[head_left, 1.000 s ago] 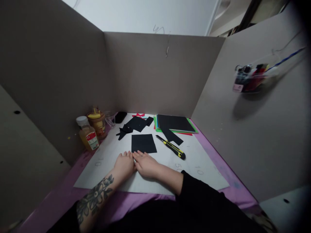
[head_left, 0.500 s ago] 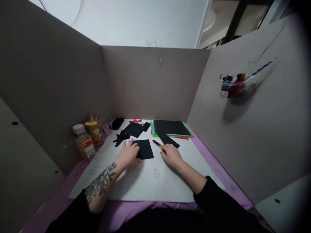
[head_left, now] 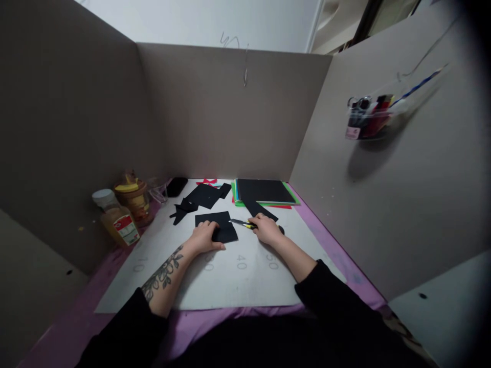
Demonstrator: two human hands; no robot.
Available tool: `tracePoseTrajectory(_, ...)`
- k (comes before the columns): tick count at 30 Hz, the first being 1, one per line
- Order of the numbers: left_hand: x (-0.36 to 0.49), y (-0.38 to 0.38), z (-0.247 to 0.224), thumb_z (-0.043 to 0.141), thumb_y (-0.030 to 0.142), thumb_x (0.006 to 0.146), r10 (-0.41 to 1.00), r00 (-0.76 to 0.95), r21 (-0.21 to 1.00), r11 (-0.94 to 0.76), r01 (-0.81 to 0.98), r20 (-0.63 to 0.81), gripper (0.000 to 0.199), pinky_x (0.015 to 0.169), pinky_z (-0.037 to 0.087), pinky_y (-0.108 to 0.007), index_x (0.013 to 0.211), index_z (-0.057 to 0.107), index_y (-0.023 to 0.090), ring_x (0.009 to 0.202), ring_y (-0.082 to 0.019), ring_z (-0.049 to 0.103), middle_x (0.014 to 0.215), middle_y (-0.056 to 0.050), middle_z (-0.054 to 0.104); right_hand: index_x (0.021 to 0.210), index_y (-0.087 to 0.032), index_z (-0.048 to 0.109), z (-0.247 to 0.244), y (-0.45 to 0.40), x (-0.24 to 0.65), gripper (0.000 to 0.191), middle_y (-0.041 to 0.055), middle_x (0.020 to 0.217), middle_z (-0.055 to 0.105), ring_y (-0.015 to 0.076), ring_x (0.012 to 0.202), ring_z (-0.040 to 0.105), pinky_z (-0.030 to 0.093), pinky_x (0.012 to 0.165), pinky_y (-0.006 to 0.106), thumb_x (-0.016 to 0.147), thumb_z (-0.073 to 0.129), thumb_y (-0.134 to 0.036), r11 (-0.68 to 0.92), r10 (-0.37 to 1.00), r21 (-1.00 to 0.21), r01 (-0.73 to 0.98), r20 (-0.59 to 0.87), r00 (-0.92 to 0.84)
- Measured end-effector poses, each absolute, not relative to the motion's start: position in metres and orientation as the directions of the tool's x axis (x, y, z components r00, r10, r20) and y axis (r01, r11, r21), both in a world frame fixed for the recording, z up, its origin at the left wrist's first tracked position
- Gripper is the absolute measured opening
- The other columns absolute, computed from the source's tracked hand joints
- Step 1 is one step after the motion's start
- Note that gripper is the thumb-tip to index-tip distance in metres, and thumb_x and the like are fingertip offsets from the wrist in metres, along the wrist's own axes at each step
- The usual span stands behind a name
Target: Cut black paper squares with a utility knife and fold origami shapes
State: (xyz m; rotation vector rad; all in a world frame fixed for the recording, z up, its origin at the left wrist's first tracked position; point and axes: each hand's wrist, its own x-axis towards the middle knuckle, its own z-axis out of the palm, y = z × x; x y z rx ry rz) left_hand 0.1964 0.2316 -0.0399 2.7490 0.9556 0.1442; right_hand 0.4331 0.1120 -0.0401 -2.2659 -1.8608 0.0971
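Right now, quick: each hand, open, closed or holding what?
Left hand: on the black paper square; pressing or pinching, cannot tell.
Right hand: closed, holding the black-and-yellow utility knife, blade out.

Grey partitions (head_left: 226,117) are enclosing a craft workstation (head_left: 245,289); black paper (head_left: 226,235) and a utility knife (head_left: 240,223) are occupying the centre, and a tool tub (head_left: 368,122) is hanging at upper right.
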Motion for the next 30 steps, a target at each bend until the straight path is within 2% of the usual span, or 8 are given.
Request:
tracePoseTrajectory(4,0.196,0.231,-0.038,0.066,0.069,0.054,0.631,0.776,0.226,-0.758,0.612,0.014,0.079,0.082,0.042,-0.039,0.115,0.054,0.020,0.101,-0.032,0.050,0.108,-0.012,0.055,0.113,-0.027,0.062,-0.040,0.108,0.442,0.040,0.0047,0.109,0.057,0.0199,0.100,0.054,0.035,0.085,0.028,0.076,0.056,-0.014,-0.074,0.991,-0.262,0.962,0.087,0.100)
tracePoseTrajectory(7,0.195,0.228,-0.039,0.058,0.074,0.059,0.635,0.773,0.205,-0.757,0.621,0.003,0.084,0.087,0.039,-0.043,0.125,0.051,0.022,0.109,-0.034,0.047,0.117,-0.014,0.053,0.110,-0.027,0.065,-0.039,0.101,0.445,0.042,0.0032,0.107,0.060,0.0188,0.099,0.055,0.036,0.087,0.027,0.073,0.057,-0.009,0.021,0.994,-0.302,0.953,0.107,0.012)
tracePoseTrajectory(9,0.194,0.227,-0.041,0.049,0.074,0.068,0.611,0.792,0.190,-0.776,0.601,-0.007,0.082,0.095,0.033,-0.049,0.135,0.041,0.029,0.122,-0.037,0.038,0.133,-0.013,0.045,0.109,-0.027,0.066,-0.037,0.097,0.445,0.043,0.0029,0.105,0.061,0.0188,0.099,0.056,0.036,0.087,0.028,0.072,0.057,-0.007,0.069,0.993,-0.308,0.949,0.112,-0.036)
tracePoseTrajectory(11,0.195,0.227,-0.045,0.036,0.070,0.078,0.572,0.818,0.181,-0.799,0.573,-0.061,0.072,0.102,0.022,-0.056,0.141,0.030,0.036,0.134,-0.037,0.022,0.148,-0.008,0.030,0.109,-0.027,0.066,-0.035,0.093,0.444,0.044,0.0033,0.105,0.061,0.0191,0.098,0.056,0.036,0.086,0.028,0.072,0.056,-0.006,0.086,0.992,-0.299,0.950,0.110,-0.055)
tracePoseTrajectory(14,0.198,0.227,-0.050,0.017,0.062,0.088,0.558,0.818,0.188,-0.796,0.575,-0.139,0.061,0.104,0.012,-0.060,0.143,0.023,0.038,0.140,-0.035,0.007,0.154,-0.002,0.015,0.111,-0.027,0.065,-0.034,0.087,0.440,0.044,0.0040,0.105,0.060,0.0194,0.097,0.056,0.036,0.085,0.029,0.073,0.056,-0.007,0.082,0.993,-0.276,0.958,0.100,-0.056)
tracePoseTrajectory(16,0.200,0.227,-0.052,0.013,0.058,0.090,0.579,0.804,0.190,-0.782,0.594,-0.134,0.058,0.104,0.012,-0.061,0.144,0.022,0.038,0.140,-0.034,0.006,0.154,-0.001,0.014,0.113,-0.027,0.064,-0.035,0.084,0.437,0.044,0.0042,0.105,0.059,0.0195,0.097,0.055,0.036,0.085,0.029,0.073,0.056,-0.009,0.075,0.994,-0.263,0.962,0.094,-0.051)
tracePoseTrajectory(30,0.205,0.223,-0.053,0.021,0.056,0.090,0.634,0.766,0.166,-0.749,0.642,-0.100,0.059,0.105,0.014,-0.058,0.144,0.023,0.033,0.140,-0.033,0.011,0.154,-0.005,0.017,0.112,-0.028,0.065,-0.019,0.086,0.415,0.040,0.0069,0.103,0.057,0.0224,0.095,0.053,0.033,0.076,0.029,0.076,0.053,-0.015,0.058,0.998,-0.084,0.995,-0.017,-0.059)
